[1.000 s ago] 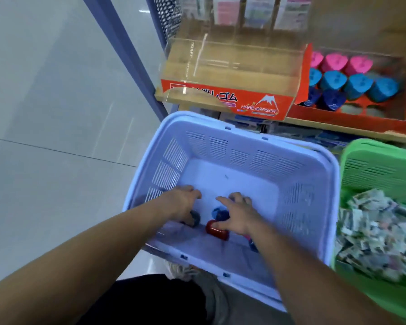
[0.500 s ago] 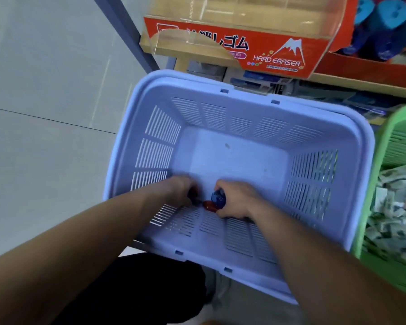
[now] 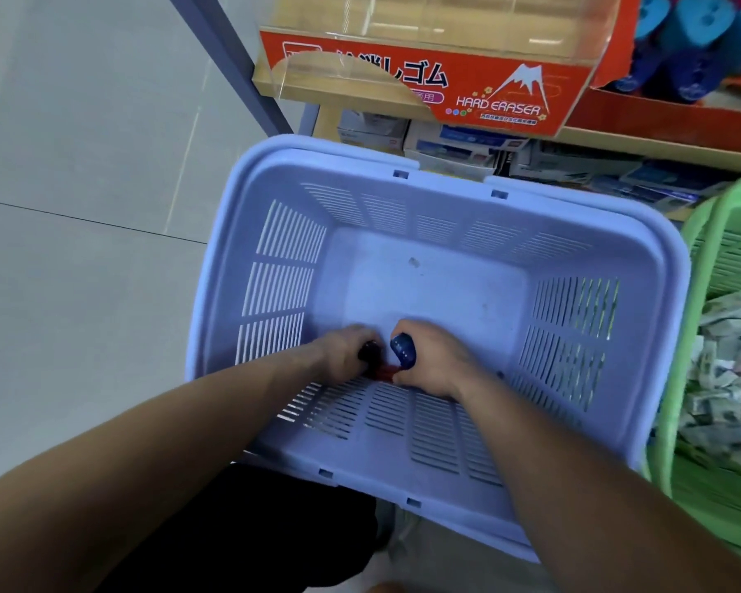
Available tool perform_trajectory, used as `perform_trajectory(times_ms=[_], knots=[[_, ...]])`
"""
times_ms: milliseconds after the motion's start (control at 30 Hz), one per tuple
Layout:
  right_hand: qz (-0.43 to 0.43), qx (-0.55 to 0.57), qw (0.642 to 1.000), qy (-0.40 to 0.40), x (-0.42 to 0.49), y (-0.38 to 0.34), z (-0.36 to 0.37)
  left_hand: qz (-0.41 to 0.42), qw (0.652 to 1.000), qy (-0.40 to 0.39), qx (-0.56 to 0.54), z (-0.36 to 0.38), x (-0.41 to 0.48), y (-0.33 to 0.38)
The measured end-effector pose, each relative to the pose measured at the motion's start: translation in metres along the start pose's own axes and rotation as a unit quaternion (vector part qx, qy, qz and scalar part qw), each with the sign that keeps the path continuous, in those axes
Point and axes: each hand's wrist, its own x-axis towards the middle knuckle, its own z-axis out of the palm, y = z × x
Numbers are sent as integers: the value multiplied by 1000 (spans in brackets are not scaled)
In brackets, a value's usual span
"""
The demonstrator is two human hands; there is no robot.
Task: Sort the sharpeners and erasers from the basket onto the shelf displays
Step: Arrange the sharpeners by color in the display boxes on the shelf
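Both my hands are down at the near end of the lavender basket. My left hand is closed around a dark sharpener. My right hand grips a blue sharpener that sticks up between thumb and fingers. A red sharpener lies on the basket floor between the two hands, mostly hidden. On the shelf above stands the orange "Hard Eraser" display box with a clear front. To its right is a red display with blue sharpeners.
A green basket holding several wrapped erasers stands at the right, touching the lavender one. Boxed stock fills the lower shelf behind. A blue-grey shelf post rises at the left. Grey tiled floor lies left.
The view has tilted down and closer to the basket. Both hands have closed on sharpeners at the near end, the right hand lifting the blue one slightly.
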Motion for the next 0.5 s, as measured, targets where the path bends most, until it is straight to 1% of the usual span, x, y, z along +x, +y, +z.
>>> perform_trajectory(times_ms=[33,100,200,300,400,500], knots=[[7,25,1000,18,-1,2,0,-2,1000,11,-17,1,0,1],[20,67,996,51,-1,7,-2,-6,999,7,-44,6,-1,5],[36,91,993,60,-1,14,-7,-30,996,13,-89,20,2,14],[41,110,990,83,0,16,-11,-47,996,22,-72,24,8,15],[72,166,975,125,3,12,-18,-62,994,17,-88,18,10,16],[88,220,953,188,3,-1,-34,-72,989,58,-115,0,7,28]])
